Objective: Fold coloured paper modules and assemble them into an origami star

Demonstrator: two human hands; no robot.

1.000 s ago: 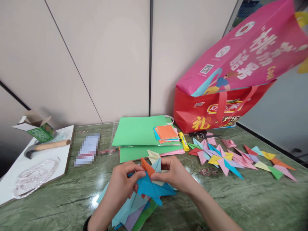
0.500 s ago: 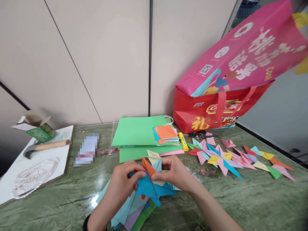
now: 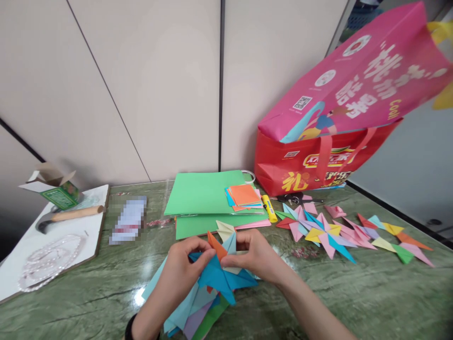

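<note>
Between my two hands is a folded paper star (image 3: 226, 279) with blue, orange, pale blue and cream points. My left hand (image 3: 189, 259) pinches its left side, thumb and forefinger by the orange and blue points. On the right side, my right hand (image 3: 253, 252) grips the pale blue and cream points, its thumb across the front and the other fingers hidden behind. Under the star and my left wrist lie loose coloured paper sheets (image 3: 191, 304) in pale blue, purple and green. Several finished folded paper stars (image 3: 323, 231) rest on the table to the right.
Behind my hands are green paper sheets (image 3: 205, 191) with small orange squares (image 3: 244, 195) on top and a yellow glue stick (image 3: 269, 208). Black scissors (image 3: 297, 198) lie before a red bag (image 3: 276, 167). At left, a white board (image 3: 90, 236) carries a sickle (image 3: 71, 216), a box (image 3: 60, 193) and beads (image 3: 53, 259).
The paper star has shifted very slightly to the left along with my hands. Both hands keep the same pinching hold, and the rest of the table looks unchanged.
</note>
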